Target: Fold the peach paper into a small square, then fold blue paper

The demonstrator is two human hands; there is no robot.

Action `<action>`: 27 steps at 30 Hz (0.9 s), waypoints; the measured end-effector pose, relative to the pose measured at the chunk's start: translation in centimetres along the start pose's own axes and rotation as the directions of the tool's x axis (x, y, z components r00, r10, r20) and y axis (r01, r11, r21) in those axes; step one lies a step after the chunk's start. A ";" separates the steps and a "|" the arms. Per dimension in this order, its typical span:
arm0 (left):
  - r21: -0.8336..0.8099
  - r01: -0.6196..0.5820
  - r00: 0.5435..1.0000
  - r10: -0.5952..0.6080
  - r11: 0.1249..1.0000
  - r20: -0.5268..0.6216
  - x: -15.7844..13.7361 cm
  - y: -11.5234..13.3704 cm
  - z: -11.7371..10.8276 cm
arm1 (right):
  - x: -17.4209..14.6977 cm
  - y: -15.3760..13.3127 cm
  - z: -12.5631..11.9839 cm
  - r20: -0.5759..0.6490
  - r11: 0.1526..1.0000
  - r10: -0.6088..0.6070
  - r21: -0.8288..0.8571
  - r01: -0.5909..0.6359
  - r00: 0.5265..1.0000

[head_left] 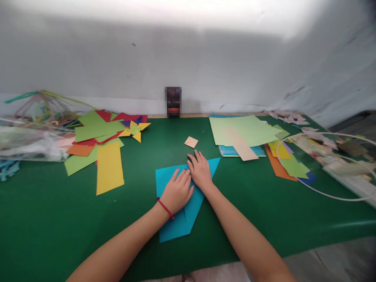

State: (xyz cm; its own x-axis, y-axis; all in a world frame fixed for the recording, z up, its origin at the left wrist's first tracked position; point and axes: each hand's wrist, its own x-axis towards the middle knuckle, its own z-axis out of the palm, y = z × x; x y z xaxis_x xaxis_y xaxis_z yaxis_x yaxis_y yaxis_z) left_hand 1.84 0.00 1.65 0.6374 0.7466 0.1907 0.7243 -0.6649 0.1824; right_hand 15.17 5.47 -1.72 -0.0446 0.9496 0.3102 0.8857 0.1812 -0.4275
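A blue sheet of paper point(173, 231), partly folded, lies flat on the green table point(141, 243) in front of me. My left hand point(178, 190) rests palm down on its middle, fingers extended, a red cord around the wrist. Close beside it, my right hand point(200, 170) lies on the paper's upper right part, its fingers stretched towards the far edge. The hands cover part of the folds. Just beyond the right fingertips sits a small folded peach paper point(191, 141).
Coloured sheets, among them a yellow one point(110, 168), and a yellow paper star point(135, 130) lie left. On the right are pale green sheets point(243, 129), a peach strip point(246, 150) and a white hoop point(323, 196). A pixelated dark object point(174, 102) stands against the wall.
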 end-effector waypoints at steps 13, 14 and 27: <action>-0.011 -0.117 0.989 0.118 0.993 0.087 -2.5 3.0 0.9 | 0.1 4.2 -4.5 -0.270 0.895 0.360 0.370 -0.249 0.893; 0.014 -0.117 0.990 0.116 0.993 0.082 -2.6 3.0 0.8 | -0.1 4.6 -4.6 -0.257 0.870 0.393 0.414 -0.267 0.883; -0.149 0.017 1.000 -0.018 0.989 -0.001 -2.7 2.8 0.5 | -0.2 4.9 -5.2 0.292 0.101 0.589 0.899 -0.426 0.754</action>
State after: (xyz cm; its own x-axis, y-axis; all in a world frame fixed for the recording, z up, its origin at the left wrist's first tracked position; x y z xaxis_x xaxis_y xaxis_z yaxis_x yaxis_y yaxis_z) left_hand 2.25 -3.87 1.16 0.6241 0.7582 0.1889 0.6879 -0.6478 0.3273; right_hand 21.95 4.81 0.50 0.3534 0.8970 -0.2657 -0.3073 -0.1570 -0.9386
